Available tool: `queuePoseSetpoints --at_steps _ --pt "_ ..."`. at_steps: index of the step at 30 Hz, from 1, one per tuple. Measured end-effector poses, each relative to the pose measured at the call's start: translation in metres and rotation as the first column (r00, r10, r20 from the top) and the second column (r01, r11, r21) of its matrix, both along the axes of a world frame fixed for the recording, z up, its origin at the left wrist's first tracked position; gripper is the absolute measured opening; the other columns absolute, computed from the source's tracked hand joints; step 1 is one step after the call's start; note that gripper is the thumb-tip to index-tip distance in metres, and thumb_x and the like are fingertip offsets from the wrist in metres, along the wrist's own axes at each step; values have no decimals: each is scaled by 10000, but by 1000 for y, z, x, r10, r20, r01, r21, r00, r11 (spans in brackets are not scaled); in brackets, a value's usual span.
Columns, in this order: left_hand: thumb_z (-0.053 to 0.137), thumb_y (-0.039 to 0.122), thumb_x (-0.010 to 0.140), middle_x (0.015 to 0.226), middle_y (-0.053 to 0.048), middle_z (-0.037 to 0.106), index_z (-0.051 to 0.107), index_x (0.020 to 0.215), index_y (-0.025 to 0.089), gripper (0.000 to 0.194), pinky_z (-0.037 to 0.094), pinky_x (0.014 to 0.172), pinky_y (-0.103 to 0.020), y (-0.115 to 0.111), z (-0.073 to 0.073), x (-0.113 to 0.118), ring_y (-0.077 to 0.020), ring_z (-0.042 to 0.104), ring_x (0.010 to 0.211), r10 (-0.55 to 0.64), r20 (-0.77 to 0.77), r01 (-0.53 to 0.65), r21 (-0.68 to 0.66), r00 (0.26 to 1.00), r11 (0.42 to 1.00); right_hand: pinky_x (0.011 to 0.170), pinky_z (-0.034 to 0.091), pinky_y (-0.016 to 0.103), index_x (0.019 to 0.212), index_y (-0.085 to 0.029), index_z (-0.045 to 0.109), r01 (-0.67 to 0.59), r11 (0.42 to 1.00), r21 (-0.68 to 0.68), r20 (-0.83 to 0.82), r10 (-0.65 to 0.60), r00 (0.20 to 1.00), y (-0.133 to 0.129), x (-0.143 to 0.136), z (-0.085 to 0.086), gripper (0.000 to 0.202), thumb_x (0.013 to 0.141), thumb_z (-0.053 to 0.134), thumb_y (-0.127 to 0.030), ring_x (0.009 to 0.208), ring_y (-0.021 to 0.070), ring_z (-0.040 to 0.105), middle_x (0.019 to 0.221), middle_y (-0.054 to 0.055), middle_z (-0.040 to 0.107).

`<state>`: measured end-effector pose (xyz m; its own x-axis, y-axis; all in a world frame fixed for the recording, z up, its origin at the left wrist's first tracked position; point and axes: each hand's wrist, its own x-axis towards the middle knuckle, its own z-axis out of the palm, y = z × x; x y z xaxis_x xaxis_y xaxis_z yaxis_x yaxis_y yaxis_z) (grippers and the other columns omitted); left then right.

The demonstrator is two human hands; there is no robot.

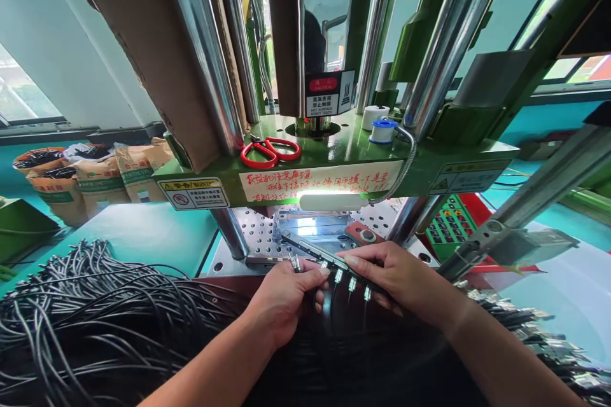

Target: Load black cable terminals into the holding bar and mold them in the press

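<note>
In front of the green press, my right hand [389, 270] is closed around a long dark metal bar [310, 248], tilted with its far end up to the left. Several cable connectors [352, 283] with silvery plugs stick out along the bar's near edge, their black cables hanging down. My left hand [291, 292] pinches one cable connector [324, 266] against the bar's edge. More silvery connector ends [294, 261] poke up between the fingers of this hand. Past the bar lies the press's lit mold [310, 226] on a perforated metal plate.
A large heap of black cables [95, 292] lies at left, and a pile of cables with plugs [548, 343] at right. Red-handled snips [271, 151] and solder spools [382, 130] sit on the green crossbeam [334, 151]. A control panel [451, 226] stands right. Steel columns [231, 235] flank the mold.
</note>
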<state>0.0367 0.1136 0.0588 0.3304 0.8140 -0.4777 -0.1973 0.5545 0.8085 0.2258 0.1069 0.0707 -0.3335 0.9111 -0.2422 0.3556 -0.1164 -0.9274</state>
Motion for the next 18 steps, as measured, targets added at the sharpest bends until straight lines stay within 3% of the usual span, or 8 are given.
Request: queuePoseSetpoints --at_steps 5,11,18 --pt "619 122 778 597 -1 539 554 697 110 104 402 468 -173 1 -3 -1 -56 468 466 -19 19 19 0 1000 1000 269 270 122 1113 -168 668 -29 999 17 7 29 1000 -1 1 -2 466 881 491 -531 312 62 366 411 -74 421" --pt "616 80 789 718 -26 582 587 837 106 62 504 626 -223 4 -2 -11 -90 569 616 -41 156 44 -17 987 999 276 294 128 991 -180 661 96 995 -20 1 -96 995 3 11 -2 427 849 527 -560 320 66 369 404 -89 393" --pt "583 86 823 680 12 551 578 946 144 136 485 557 -205 8 -3 -13 -79 554 570 130 79 -126 -53 988 991 271 289 126 978 -201 653 90 996 -20 -27 -90 996 2 13 -1 405 842 534 -564 335 65 378 453 -87 392"
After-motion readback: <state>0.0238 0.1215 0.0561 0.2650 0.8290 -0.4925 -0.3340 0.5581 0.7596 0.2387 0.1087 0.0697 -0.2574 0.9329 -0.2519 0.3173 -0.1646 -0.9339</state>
